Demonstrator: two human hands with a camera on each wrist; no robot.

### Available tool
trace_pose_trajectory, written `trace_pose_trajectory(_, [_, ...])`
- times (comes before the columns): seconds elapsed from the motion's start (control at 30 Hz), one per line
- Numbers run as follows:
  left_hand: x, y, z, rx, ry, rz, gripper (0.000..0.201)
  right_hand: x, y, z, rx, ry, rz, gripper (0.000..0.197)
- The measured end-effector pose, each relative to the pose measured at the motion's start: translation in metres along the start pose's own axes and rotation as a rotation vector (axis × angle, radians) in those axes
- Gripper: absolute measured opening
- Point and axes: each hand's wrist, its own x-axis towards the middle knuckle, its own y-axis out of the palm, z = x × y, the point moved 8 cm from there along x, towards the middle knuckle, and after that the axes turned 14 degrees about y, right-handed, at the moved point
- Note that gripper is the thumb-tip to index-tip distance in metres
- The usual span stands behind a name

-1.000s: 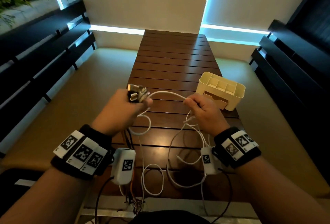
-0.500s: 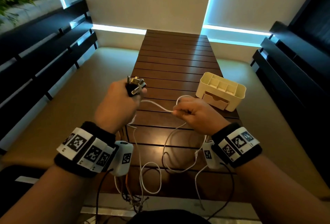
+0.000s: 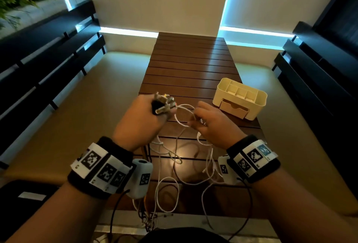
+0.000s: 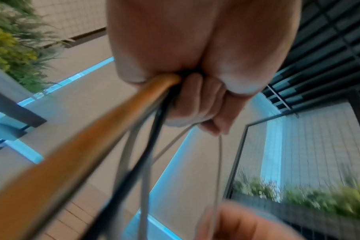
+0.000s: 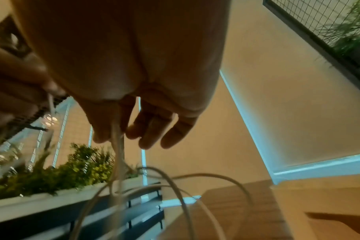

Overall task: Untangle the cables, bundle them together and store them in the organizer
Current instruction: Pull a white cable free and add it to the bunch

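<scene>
My left hand (image 3: 143, 119) grips a bunch of cable ends, and their metal plugs (image 3: 163, 102) stick up out of the fist. In the left wrist view an orange cable (image 4: 105, 120), a black one and grey-white ones run out from under the curled fingers (image 4: 197, 104). My right hand (image 3: 211, 124) pinches a white cable (image 3: 184, 115) that loops across to the left fist. Its thumb and forefinger hold the strand (image 5: 116, 134); the other fingers (image 5: 154, 128) hang loosely. More white cable (image 3: 168, 190) lies tangled on the table below. The cream organizer (image 3: 240, 98) stands to the right.
The slatted wooden table (image 3: 191, 62) runs away from me toward the wall. Dark slatted benches (image 3: 48, 49) flank both sides. Cables hang over the near table edge (image 3: 147, 217). The organizer has open top compartments and a small drawer (image 3: 233, 110).
Both hands have come closer together, with the right hand sliding along the white cable toward the left fist. The loop between them has grown shorter and the slack below has shifted.
</scene>
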Motion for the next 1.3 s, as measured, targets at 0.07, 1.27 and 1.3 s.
trace_pose_trajectory(0.07, [0.0, -0.013, 0.002, -0.007, -0.017, -0.064, 0.03, 0.003, 0.008, -0.031, -0.032, 0.141, 0.006, 0.005])
trace_pose_trajectory(1.27, [-0.019, -0.048, 0.036, -0.204, -0.197, -0.38, 0.029, -0.005, -0.016, -0.085, 0.313, 0.526, -0.246, 0.008])
trace_pose_trajectory(1.3, [-0.021, -0.045, 0.039, -0.188, -0.222, -0.377, 0.033, -0.008, -0.024, -0.082, 0.416, 0.542, -0.284, 0.012])
